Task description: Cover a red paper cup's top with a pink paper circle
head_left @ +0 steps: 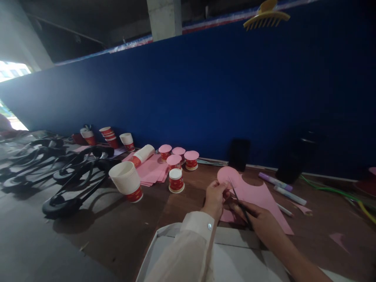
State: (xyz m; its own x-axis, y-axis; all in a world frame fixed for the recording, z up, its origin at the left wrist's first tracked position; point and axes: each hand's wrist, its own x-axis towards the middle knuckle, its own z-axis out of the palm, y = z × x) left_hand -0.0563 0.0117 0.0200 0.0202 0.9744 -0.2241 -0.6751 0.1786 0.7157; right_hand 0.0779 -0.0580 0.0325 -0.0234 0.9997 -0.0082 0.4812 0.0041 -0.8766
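My left hand (pixel 216 197), at the end of a cream sleeve, pinches the lower edge of a pink paper circle (pixel 228 176). In my right hand (pixel 258 219) is a pair of scissors (pixel 239 205), its blades pointing up toward the circle's edge. Whether the blades are parted is too small to tell. Beside and partly behind the hands lies a pink sheet (pixel 263 197) with curved cut-outs. A smaller pink piece (pixel 232 216) sits under my hands.
Left of my hands stand short red cups topped with pink discs (pixel 191 155), one uncovered cup (pixel 176 181) and a tall paper cup (pixel 126 182). Pink sheets (pixel 151 170) and black headsets (pixel 79 184) lie farther left. Markers (pixel 275 181) lie right; a blue partition (pixel 205 94) rises behind.
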